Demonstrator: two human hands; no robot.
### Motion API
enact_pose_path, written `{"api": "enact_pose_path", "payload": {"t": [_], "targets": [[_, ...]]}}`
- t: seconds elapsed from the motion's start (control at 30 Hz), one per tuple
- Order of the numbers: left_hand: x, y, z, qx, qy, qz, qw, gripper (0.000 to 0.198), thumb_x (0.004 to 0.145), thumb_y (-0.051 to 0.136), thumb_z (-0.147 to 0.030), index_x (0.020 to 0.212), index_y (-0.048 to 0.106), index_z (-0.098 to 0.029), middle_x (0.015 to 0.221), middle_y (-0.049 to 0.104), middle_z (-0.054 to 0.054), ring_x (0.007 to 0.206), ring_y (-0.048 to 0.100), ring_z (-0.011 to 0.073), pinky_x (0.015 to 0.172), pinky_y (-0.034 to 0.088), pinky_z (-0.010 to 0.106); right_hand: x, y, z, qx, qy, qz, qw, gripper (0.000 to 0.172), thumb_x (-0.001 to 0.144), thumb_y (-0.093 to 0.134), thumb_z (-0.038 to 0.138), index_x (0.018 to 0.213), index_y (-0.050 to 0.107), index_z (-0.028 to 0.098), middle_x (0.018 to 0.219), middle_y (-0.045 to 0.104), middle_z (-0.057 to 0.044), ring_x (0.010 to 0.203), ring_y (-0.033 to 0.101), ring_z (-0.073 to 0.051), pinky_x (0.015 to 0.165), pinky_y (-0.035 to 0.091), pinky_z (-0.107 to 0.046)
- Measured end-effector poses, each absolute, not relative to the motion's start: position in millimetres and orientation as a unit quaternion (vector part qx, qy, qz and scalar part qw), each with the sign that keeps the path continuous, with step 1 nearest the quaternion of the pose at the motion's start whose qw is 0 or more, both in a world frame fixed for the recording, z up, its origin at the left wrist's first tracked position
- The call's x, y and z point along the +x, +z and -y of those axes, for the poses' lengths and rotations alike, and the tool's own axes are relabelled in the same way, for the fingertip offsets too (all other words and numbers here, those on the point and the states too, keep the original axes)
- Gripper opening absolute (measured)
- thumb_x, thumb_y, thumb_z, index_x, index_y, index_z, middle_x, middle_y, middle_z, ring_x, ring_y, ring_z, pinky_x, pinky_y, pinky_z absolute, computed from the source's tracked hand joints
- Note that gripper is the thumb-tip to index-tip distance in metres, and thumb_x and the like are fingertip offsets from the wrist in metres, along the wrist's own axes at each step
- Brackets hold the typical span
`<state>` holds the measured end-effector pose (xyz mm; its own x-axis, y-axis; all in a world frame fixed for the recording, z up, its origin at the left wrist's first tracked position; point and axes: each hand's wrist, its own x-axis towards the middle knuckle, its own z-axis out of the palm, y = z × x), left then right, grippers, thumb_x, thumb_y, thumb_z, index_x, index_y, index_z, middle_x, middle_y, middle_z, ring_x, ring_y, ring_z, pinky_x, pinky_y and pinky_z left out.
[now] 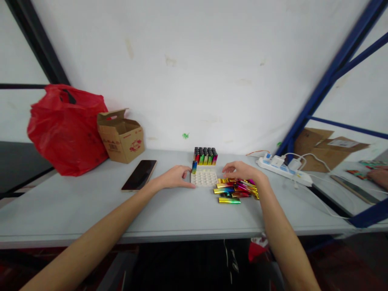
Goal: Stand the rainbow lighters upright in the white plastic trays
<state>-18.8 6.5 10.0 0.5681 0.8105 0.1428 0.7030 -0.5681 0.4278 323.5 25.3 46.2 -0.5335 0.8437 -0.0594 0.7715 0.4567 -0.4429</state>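
A white tray (205, 178) with rows of round cells lies flat on the table. In its back left corner stands one blue-and-yellow lighter (194, 167). My left hand (178, 177) is at the tray's left edge, thumb along the front and curled fingers behind, gripping it. To the right of the tray, my right hand (239, 169) hovers low over a loose pile of shiny metallic lighters (235, 189), fingers bent inward; whatever is between its fingertips is hidden. Behind the tray stands a block of upright lighters (205, 156) with black tops, in close rows.
A dark-screened phone (140, 175) lies left of my left hand. Farther left are an opened cardboard box (121, 137) and a red plastic bag (68, 129). A white power strip (283, 169) with cables lies at right, by a blue metal frame (321, 81). Another person's hand (378, 178) shows at far right.
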Motion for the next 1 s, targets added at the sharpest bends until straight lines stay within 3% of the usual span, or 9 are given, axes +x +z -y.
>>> {"api": "enact_pose_path", "payload": {"t": [0.27,0.4,0.6,0.7,0.83,1.0], "targets": [[-19,9,-7,0.872,0.161,-0.433,0.161,0.072,0.066,0.07,-0.079,0.103,0.067,-0.017,0.078,0.059,0.0,0.067,0.054,0.0177,0.059,0.035,0.027,349,59,-15,-0.505,0.254,0.823,0.061,0.047,0.078,0.075,0.048,0.115,0.075,0.02,0.11,0.076,-0.008,0.1,0.07,-0.025,0.089,0.052,-0.033],[-19,10,-7,0.871,0.158,-0.435,0.164,0.074,0.066,0.07,-0.08,0.105,0.067,-0.017,0.078,0.059,0.0,0.067,0.054,0.0178,0.06,0.035,0.027,347,59,-16,-0.522,0.234,0.82,0.008,0.034,0.075,0.076,0.035,0.105,0.078,0.021,0.102,0.078,-0.005,0.093,0.07,-0.024,0.082,0.051,-0.03],[-20,8,-8,0.874,0.158,-0.432,0.157,0.075,0.067,0.068,-0.081,0.106,0.067,-0.017,0.077,0.059,0.0,0.067,0.054,0.0178,0.059,0.035,0.028,334,53,-23,-0.53,0.175,0.829,0.033,0.021,0.084,0.066,0.025,0.101,0.076,0.016,0.095,0.078,-0.008,0.083,0.07,-0.021,0.074,0.05,-0.027],[-21,7,-9,0.874,0.16,-0.432,0.153,0.076,0.066,0.068,-0.082,0.106,0.067,-0.017,0.078,0.06,0.0,0.067,0.054,0.0184,0.059,0.034,0.028,328,49,-24,-0.534,0.133,0.831,0.079,0.017,0.089,0.062,0.022,0.101,0.072,0.016,0.1,0.076,-0.011,0.087,0.069,-0.021,0.078,0.05,-0.029],[-20,7,-9,0.874,0.159,-0.433,0.154,0.075,0.066,0.068,-0.081,0.106,0.067,-0.017,0.078,0.06,0.0,0.067,0.054,0.0187,0.059,0.034,0.028,318,47,-25,-0.529,0.089,0.817,0.213,0.019,0.096,0.054,0.024,0.109,0.066,0.017,0.1,0.075,-0.011,0.086,0.067,-0.021,0.079,0.051,-0.031],[-19,9,-7,0.874,0.157,-0.435,0.15,0.075,0.067,0.069,-0.08,0.107,0.067,-0.017,0.079,0.059,0.001,0.069,0.054,0.0191,0.061,0.035,0.028,305,45,-28,-0.468,0.052,0.812,0.343,0.048,0.098,0.046,0.024,0.145,0.043,0.015,0.099,0.07,-0.009,0.081,0.065,-0.02,0.082,0.052,-0.034]]}}
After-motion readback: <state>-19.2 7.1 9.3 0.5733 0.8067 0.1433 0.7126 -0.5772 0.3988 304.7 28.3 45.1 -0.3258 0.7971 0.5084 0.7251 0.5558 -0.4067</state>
